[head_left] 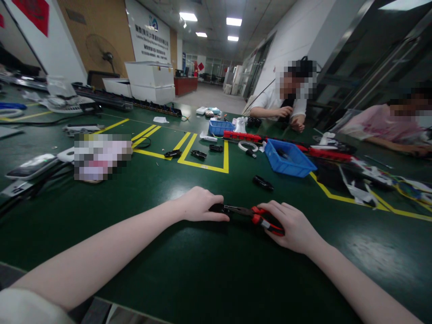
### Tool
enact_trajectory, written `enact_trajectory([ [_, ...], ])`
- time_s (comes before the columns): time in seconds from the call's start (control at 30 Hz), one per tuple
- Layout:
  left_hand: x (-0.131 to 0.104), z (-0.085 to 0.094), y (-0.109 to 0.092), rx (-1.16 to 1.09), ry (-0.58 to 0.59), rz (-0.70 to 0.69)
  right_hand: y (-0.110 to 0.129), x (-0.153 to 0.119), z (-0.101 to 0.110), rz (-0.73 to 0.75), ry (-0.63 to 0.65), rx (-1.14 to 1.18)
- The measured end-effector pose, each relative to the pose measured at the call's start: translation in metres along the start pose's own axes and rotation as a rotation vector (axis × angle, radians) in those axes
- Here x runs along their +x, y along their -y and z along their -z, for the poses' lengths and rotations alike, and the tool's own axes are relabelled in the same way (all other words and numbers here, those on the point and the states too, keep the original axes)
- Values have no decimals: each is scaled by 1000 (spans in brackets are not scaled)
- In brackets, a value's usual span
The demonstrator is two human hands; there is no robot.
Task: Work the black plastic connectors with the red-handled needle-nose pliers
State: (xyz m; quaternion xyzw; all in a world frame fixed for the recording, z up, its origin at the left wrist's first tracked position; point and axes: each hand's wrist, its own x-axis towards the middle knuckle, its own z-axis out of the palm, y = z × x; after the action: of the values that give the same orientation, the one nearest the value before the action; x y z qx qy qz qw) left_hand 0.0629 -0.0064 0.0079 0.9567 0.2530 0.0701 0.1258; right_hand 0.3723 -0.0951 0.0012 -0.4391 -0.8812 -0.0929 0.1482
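Note:
Between thumb and fingers, my left hand (202, 206) grips a small black part (218, 208), mostly covered by the fingers. My right hand (292, 225) is closed round the red-and-black handles of needle-nose pliers (261, 218). The pliers' jaws point left and meet the end of the black part; whether they clamp it cannot be made out. Beyond my right hand a similar black piece (263, 182) lies loose on the green table (216, 274). Several more small black pieces (199, 154) lie in and near a yellow-taped square.
A blue bin (288, 157) stands beyond my right hand, and a smaller blue bin (221, 127) farther back. Red strips (241, 136) run across behind them. A phone (101, 157) and cables lie at left. Two people sit across the table at right.

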Motion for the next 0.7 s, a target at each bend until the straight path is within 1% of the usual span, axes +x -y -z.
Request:
enact_trajectory([
  [0.2,0,0,0,-44,-5,11,1,-1,1,4,-20,-29],
  [0.43,0,1,-1,-88,3,56,1,2,-1,-12,-60,-26],
  [0.7,0,-1,0,-91,-6,45,-1,2,-3,43,-163,-91],
])
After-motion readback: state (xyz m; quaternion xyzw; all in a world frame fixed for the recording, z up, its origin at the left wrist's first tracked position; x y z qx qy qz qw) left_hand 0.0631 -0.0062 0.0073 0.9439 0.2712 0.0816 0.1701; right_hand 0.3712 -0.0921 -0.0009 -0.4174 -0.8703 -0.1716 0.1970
